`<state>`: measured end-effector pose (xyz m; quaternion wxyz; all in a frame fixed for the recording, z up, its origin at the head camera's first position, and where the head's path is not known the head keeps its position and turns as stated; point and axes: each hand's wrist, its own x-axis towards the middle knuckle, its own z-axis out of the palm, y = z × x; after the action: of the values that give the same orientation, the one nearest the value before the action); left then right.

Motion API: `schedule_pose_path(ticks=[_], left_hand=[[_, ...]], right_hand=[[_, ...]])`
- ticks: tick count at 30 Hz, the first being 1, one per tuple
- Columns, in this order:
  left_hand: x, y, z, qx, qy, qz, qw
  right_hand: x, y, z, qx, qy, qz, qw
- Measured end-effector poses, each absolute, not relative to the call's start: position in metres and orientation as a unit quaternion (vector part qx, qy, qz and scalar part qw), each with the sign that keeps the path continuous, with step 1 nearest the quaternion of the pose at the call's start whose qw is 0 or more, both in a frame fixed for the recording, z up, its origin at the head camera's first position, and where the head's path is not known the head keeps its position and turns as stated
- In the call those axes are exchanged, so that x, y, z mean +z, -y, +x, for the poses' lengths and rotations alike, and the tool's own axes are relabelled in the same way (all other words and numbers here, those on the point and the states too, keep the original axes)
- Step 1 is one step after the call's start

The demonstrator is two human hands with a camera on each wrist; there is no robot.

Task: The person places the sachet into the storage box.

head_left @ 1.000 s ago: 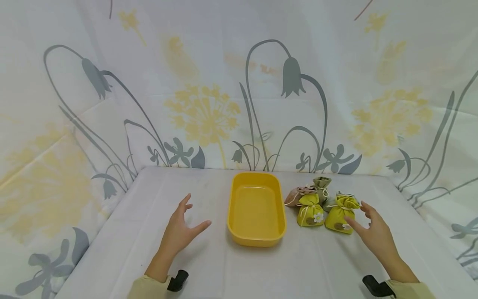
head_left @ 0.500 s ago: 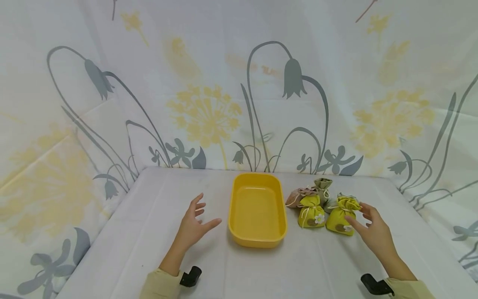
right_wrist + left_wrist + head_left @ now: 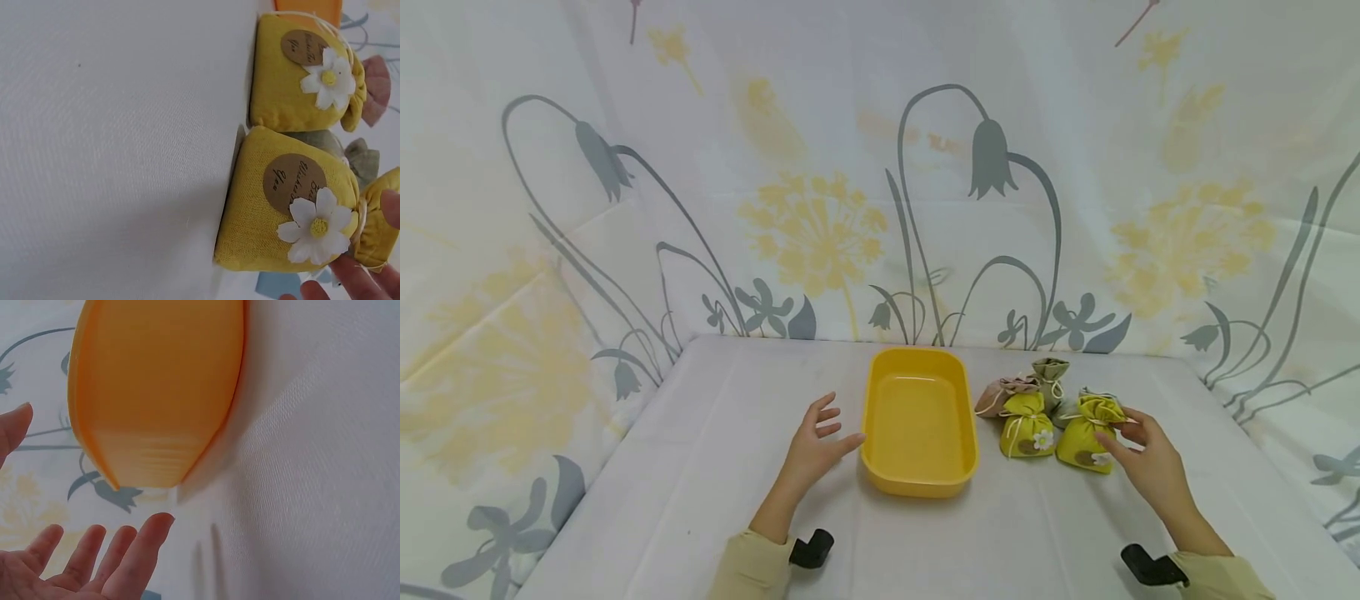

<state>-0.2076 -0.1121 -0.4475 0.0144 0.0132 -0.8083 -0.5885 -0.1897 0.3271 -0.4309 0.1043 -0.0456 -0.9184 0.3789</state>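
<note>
My right hand (image 3: 1153,462) is at the right-hand yellow-green drawstring pouch (image 3: 1084,437). In the right wrist view, thumb and fingers stand on either side of this pouch's gathered top (image 3: 378,219), with a white flower and round brown label on its front; whether they touch the cloth is unclear. My left hand (image 3: 812,457), fingers spread and loosely bent, is beside the left wall of the yellow plastic basin (image 3: 871,462). A gap shows between that hand and the basin (image 3: 156,394) in the left wrist view.
A second yellow-green pouch (image 3: 1027,429) stands between the basin and the right-hand one. Behind them are a brownish-pink pouch (image 3: 996,397) and a grey-green pouch (image 3: 1051,379). White cloth (image 3: 925,542) covers the table; a flower-printed curtain (image 3: 820,167) rises behind.
My left hand has moved right, toward the basin. My right hand has stayed at the pouch, its thumb and fingers drawing slightly closer to the gathered top.
</note>
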Motion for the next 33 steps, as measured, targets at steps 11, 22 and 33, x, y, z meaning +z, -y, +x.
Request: schedule_pose_path(ticks=[11, 22, 33], left_hand=[[-0.451, 0.1, -0.216, -0.65, 0.759, 0.006, -0.035], [-0.455, 0.096, -0.215, -0.663, 0.747, -0.005, -0.058], [-0.454, 0.096, -0.215, -0.672, 0.737, -0.007, -0.067]], right_hand=[[-0.435, -0.334, -0.196, 0.409, 0.909, -0.037, 0.078], [-0.436, -0.336, -0.202, 0.466, 0.88, -0.04, 0.087], [-0.434, -0.332, -0.197, 0.478, 0.871, -0.055, 0.102]])
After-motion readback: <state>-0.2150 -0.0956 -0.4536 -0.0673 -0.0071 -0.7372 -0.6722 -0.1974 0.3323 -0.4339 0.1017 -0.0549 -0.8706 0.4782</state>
